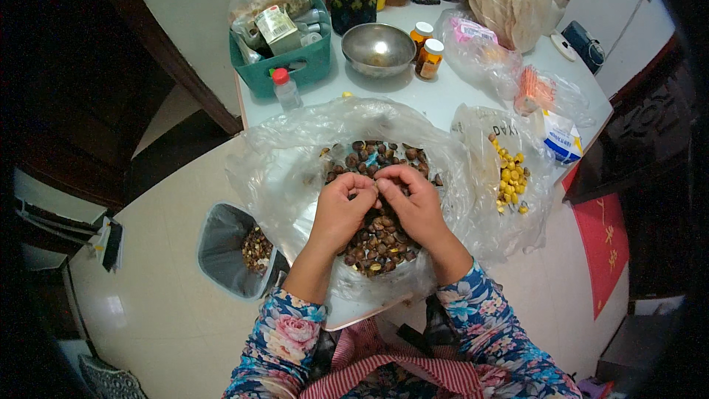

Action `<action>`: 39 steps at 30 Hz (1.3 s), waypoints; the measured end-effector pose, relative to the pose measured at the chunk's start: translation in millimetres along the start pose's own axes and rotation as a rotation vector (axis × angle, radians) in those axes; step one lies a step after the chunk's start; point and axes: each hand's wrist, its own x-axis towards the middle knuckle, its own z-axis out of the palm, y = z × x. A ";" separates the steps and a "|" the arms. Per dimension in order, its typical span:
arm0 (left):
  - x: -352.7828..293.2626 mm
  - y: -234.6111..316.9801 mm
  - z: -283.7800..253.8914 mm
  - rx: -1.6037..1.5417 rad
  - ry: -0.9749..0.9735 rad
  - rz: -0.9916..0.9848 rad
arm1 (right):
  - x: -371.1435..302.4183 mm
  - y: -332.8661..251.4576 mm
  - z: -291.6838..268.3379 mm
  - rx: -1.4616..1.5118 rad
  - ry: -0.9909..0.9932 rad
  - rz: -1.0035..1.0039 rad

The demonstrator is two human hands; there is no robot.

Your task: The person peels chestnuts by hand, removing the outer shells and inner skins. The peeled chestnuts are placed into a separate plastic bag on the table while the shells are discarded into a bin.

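My left hand (343,210) and my right hand (415,203) meet fingertip to fingertip over a heap of small brown nuts (378,240) that look like chestnuts. Both hands are closed in a pinch. Whatever sits between the fingertips is too small and covered to make out. The nuts lie on a spread clear plastic bag (284,148) at the near part of the table. To the right, a pile of peeled yellow kernels (511,177) rests on another clear plastic bag (473,129).
A lined bin (221,251) holding shells stands on the floor at left. Behind the bags are a steel bowl (378,48), a red-capped bottle (285,90), a brown pill bottle (429,59) and a full green basket (310,63). A blue-white box (561,137) lies near the table's right edge.
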 end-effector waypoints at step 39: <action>-4.0 4.8 19.3 -0.317 0.033 -0.051 | -6.6 4.2 11.7 0.034 0.142 -0.034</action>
